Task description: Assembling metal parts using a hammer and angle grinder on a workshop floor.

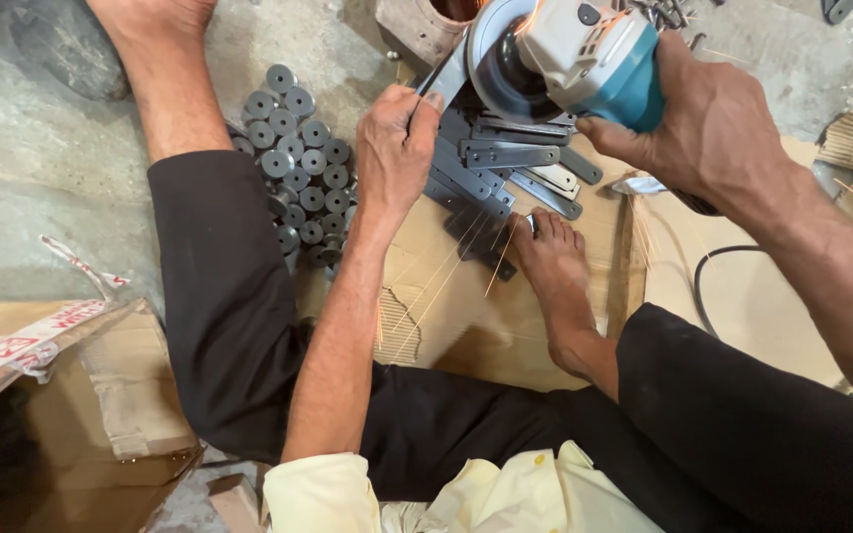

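While right hand (pixel 713 138) grips the half-cropped grinder (pixel 575 54), left hand (pixel 397 148) pinches a partly hidden metal strip (pixel 443 79).

A cluster of round grey metal washers (pixel 296 163) lies on the concrete floor (pixel 32 168) at far left-centre. An open cardboard box (pixel 71 395) with taped flaps sits near left. A black cable (pixel 708 281) curves across flattened cardboard (pixel 742 306) at right.
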